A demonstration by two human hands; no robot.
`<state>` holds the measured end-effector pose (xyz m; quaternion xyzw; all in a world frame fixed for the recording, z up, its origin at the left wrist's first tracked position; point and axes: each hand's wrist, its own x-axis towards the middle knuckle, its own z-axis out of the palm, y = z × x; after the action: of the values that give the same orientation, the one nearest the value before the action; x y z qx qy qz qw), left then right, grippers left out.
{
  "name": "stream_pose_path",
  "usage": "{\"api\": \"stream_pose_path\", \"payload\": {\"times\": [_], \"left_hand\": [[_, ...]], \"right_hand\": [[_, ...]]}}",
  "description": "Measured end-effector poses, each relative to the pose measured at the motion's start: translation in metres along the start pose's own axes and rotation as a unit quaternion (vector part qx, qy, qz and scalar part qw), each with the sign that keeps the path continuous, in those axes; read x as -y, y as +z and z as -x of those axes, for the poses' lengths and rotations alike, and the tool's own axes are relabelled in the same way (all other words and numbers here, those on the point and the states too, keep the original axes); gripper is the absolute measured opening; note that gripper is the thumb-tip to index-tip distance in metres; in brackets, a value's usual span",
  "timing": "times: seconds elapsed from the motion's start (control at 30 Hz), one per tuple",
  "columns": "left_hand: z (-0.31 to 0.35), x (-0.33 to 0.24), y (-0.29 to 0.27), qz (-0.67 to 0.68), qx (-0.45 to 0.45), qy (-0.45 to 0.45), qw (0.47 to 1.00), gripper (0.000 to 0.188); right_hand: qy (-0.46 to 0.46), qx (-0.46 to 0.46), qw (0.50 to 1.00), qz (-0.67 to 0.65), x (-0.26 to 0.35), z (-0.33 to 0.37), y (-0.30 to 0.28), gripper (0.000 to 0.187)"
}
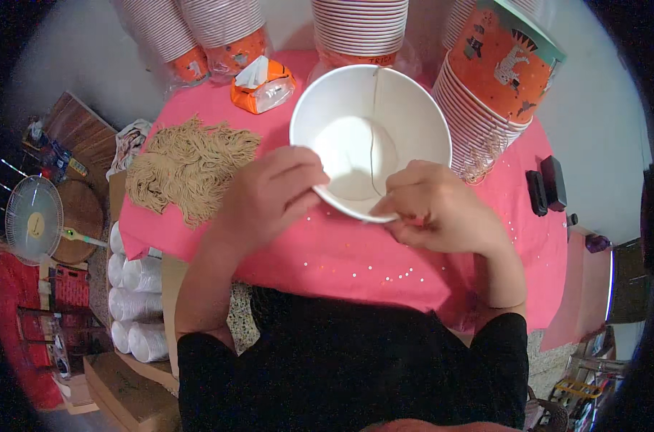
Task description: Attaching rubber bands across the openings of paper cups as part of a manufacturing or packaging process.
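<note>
A large white paper bucket (pixel 424 126) is tilted on the pink-covered table in front of me, its mouth facing me. A thin brown string (pixel 373 140) runs from the far rim down the inside toward the near rim. My left hand (pixel 273 187) is closed on the near left part of the rim, thumb and fingers on either side. At the near right of the rim, my right hand (pixel 438 205) has its fingers pinched together at the string's lower end. Those fingers partly hide the string's end and the rim there.
A pile of brown strings (pixel 186 165) lies left; an orange wipes pack (pixel 265 86) sits beyond it. Bucket stacks (pixel 359 29) line the back. Another stack (pixel 478 101), with looped strings (pixel 485 155) beside it, stands right. Two black objects (pixel 553 183) lie far right. Small paper dots (pixel 388 277) are scattered.
</note>
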<state>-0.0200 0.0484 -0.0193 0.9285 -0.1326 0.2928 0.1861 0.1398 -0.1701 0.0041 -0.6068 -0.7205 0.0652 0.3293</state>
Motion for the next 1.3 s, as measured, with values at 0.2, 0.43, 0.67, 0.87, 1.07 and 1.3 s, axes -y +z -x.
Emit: {"api": "stream_pose_path", "payload": {"times": [0.2,0.43,0.67,0.87,1.07,1.3], "left_hand": [[-0.010,-0.001,0.029,0.008,-0.197,-0.054,0.979,0.025],[0.007,-0.016,0.064,0.195,-0.204,-0.137,0.949,0.019],[0.018,-0.012,0.078,0.299,-0.230,-0.224,0.898,0.011],[0.023,0.000,0.070,0.431,-0.179,-0.283,0.838,0.006],[0.023,0.022,0.050,0.452,-0.253,-0.271,0.812,0.007],[0.011,0.034,0.016,0.503,-0.326,-0.234,0.766,0.006]], "right_hand": [[0.162,-0.076,0.981,-0.079,-0.002,-0.010,0.004,0.011],[0.219,-0.099,0.963,-0.125,0.007,-0.019,0.018,0.012],[0.173,-0.095,0.978,-0.067,0.007,-0.030,0.036,0.018],[0.208,-0.025,0.976,-0.056,-0.001,-0.030,0.018,0.022],[0.159,-0.020,0.986,0.042,-0.026,-0.038,0.011,0.020],[0.139,-0.016,0.988,0.058,-0.028,-0.064,0.002,0.021]]}}
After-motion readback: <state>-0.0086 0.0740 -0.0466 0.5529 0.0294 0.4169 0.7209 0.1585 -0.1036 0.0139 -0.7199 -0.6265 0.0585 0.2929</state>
